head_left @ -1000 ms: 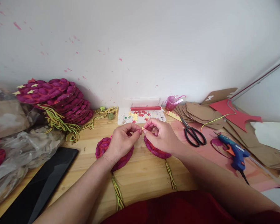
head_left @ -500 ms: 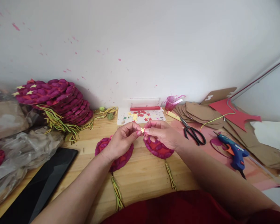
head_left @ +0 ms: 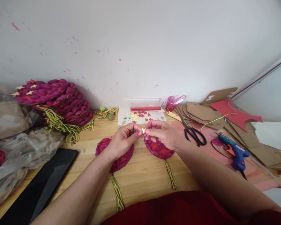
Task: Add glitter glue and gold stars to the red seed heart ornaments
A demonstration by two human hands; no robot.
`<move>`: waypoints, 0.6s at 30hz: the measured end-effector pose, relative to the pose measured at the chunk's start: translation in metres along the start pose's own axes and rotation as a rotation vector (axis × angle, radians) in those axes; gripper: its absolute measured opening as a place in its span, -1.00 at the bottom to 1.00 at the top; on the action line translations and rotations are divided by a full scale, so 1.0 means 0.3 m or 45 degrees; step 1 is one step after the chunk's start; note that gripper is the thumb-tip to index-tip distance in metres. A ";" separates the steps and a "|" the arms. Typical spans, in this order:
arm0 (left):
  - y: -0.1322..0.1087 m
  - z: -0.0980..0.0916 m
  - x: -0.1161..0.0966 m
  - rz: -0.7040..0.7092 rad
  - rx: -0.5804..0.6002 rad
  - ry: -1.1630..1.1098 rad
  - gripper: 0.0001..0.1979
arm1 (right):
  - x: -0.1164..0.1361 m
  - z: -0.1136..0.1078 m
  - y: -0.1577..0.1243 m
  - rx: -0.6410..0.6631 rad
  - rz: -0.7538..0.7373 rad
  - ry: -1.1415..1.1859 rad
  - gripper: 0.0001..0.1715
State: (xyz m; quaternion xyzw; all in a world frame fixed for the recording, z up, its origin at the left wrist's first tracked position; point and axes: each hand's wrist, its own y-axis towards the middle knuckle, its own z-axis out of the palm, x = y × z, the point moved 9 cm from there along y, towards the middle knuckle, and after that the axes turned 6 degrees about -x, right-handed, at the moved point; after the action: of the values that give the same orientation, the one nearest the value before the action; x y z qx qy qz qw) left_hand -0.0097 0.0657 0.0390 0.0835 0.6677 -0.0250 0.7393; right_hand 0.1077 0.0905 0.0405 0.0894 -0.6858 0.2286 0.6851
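Observation:
A small yellow paper star [head_left: 143, 130] is pinched between the fingertips of my left hand [head_left: 125, 139] and my right hand [head_left: 161, 133], over the table. Below my left hand lies a purple-rimmed disc [head_left: 123, 162] with a red middle and a yellow-green tassel, partly covered by the hand. A second such disc [head_left: 158, 150] sits under my right hand, its upper part hidden. Just beyond the hands, a white sheet [head_left: 121, 113] bears red, yellow and green stars.
A stack of purple discs [head_left: 67, 103] stands at left, near plastic bags [head_left: 37, 150] and a black tablet [head_left: 39, 184]. On the right are scissors [head_left: 194, 134], a blue glue gun [head_left: 239, 157], cardboard rounds [head_left: 199, 112] and a pink-stained cup [head_left: 172, 103].
The star has turned very slightly between my fingertips. Both hands stay in nearly the same place, and nothing else has visibly moved.

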 end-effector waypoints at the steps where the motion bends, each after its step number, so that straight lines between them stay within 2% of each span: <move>1: 0.000 -0.002 0.002 -0.002 -0.002 0.001 -0.77 | 0.006 -0.004 0.000 -0.023 -0.022 -0.040 -0.78; 3: -0.001 -0.006 0.010 -0.011 -0.011 0.004 -0.79 | 0.030 -0.018 -0.004 -0.098 -0.129 -0.175 -0.83; 7: -0.002 -0.009 0.027 -0.052 -0.032 0.011 -0.78 | 0.111 -0.034 -0.042 -0.323 -0.539 -0.596 -0.94; 11: -0.002 -0.013 0.032 -0.055 -0.066 0.071 -0.78 | 0.175 0.022 -0.117 -0.437 -1.034 -1.038 -0.91; 13: -0.001 -0.020 0.033 -0.040 -0.088 0.113 -0.78 | 0.185 0.051 -0.142 -0.445 -1.183 -1.166 -0.89; 15: 0.001 -0.029 0.034 -0.023 -0.110 0.153 -0.78 | 0.180 0.051 -0.137 -0.429 -1.151 -1.145 -0.90; 18: 0.003 -0.040 0.029 0.008 -0.122 0.187 -0.78 | 0.143 0.013 -0.082 -0.338 -0.829 -0.846 -0.94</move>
State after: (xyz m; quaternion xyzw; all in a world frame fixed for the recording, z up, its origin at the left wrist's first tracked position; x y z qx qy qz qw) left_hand -0.0203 0.0690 0.0292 0.0517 0.7202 0.0156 0.6917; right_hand 0.1131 0.0753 0.0873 0.2794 -0.8273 -0.1281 0.4703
